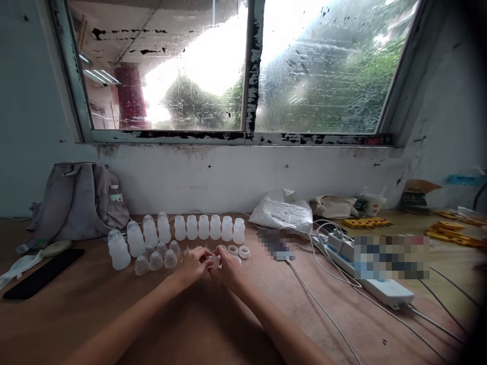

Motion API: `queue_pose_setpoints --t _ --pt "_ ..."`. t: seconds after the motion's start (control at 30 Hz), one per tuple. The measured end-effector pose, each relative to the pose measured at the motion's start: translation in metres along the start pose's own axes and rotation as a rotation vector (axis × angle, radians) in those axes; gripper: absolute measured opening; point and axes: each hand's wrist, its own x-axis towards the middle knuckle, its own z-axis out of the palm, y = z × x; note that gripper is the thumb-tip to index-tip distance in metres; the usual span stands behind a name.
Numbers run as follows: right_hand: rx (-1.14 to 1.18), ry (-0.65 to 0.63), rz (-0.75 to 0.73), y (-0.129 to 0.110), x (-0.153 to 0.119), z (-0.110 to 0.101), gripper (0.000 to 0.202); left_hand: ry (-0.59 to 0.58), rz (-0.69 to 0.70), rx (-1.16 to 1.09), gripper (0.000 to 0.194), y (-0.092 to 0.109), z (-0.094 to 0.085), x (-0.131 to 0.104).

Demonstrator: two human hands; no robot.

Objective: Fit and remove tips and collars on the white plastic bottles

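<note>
Between my left hand (195, 266) and my right hand (227, 268) is a small translucent piece (214, 261), pinched by the fingers of both hands. Its exact shape is partly covered by the fingertips. White rings (244, 252) lie just right of my right hand. Several clear dome caps (155, 260) stand to the left of my left hand. Behind the hands is a row of open frosted bottles (203, 227). Several bottles with clear caps on top (135, 239) stand at the left end of the row.
A grey backpack (81, 203) and a black flat object (43, 274) are at the left. A silver padded bag (283, 215) lies by the wall. At the right are a white power strip (384, 289) with cables and yellow parts (451, 233).
</note>
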Motion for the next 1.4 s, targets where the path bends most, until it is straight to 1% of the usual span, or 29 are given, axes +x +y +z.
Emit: queue_pose_setpoints --t 0.1,0.2,0.3,0.4,0.47,0.5,0.57,0.63,0.67,0.7,0.77,0.87,0.97,1.03,1.1,1.2,1.4 --pt "0.042 0.018 0.028 0.001 0.003 -0.001 0.029 0.029 0.001 -0.014 0.014 0.004 0.0 0.009" --pt "0.082 0.008 0.021 0.004 0.006 -0.005 0.029 0.035 0.05 0.014 0.019 0.005 0.002 0.013" --pt "0.093 -0.006 -0.029 0.006 0.008 -0.012 0.032 -0.012 0.145 0.041 0.021 0.004 -0.001 0.019" --pt "0.128 -0.051 -0.072 0.01 0.011 -0.021 0.037 -0.076 0.245 0.009 0.022 0.005 -0.008 0.027" --pt "0.168 -0.046 -0.088 0.014 0.013 -0.024 0.041 -0.095 0.268 -0.014 0.022 0.006 -0.014 0.031" --pt "0.185 -0.022 -0.091 0.016 0.014 -0.024 0.044 -0.088 0.262 -0.014 0.022 0.006 -0.016 0.033" --pt "0.202 0.045 -0.074 0.022 0.016 -0.024 0.048 -0.036 0.216 0.022 0.02 0.006 -0.02 0.035" --pt "0.195 0.116 -0.003 0.027 0.019 -0.024 0.045 0.023 0.16 0.095 0.018 0.002 -0.021 0.036" --pt "0.183 0.145 0.046 0.029 0.02 -0.024 0.043 0.032 0.143 0.142 0.017 -0.001 -0.021 0.036" --pt "0.167 0.166 0.093 0.031 0.02 -0.026 0.04 0.023 0.135 0.196 0.017 -0.004 -0.02 0.035" --pt "0.125 0.18 0.157 0.034 0.022 -0.03 0.037 -0.037 0.139 0.311 0.015 -0.01 -0.016 0.032" --pt "0.059 0.158 0.176 0.036 0.023 -0.038 0.037 -0.132 0.132 0.447 0.018 -0.017 -0.008 0.028" --pt "-0.05 0.169 0.197 0.038 0.024 -0.045 0.037 -0.193 0.101 0.509 0.023 -0.021 -0.003 0.024" --pt "-0.151 0.173 0.253 0.04 0.024 -0.047 0.037 -0.222 0.084 0.525 0.024 -0.022 -0.001 0.024" --pt "-0.226 0.139 0.331 0.043 0.024 -0.049 0.037 -0.242 0.078 0.522 0.025 -0.022 -0.001 0.023" --pt "-0.27 0.043 0.423 0.049 0.024 -0.053 0.036 -0.248 0.08 0.504 0.024 -0.025 0.0 0.023" --pt "-0.328 -0.181 0.502 0.058 0.022 -0.063 0.029 -0.246 0.072 0.498 0.026 -0.029 0.002 0.023"
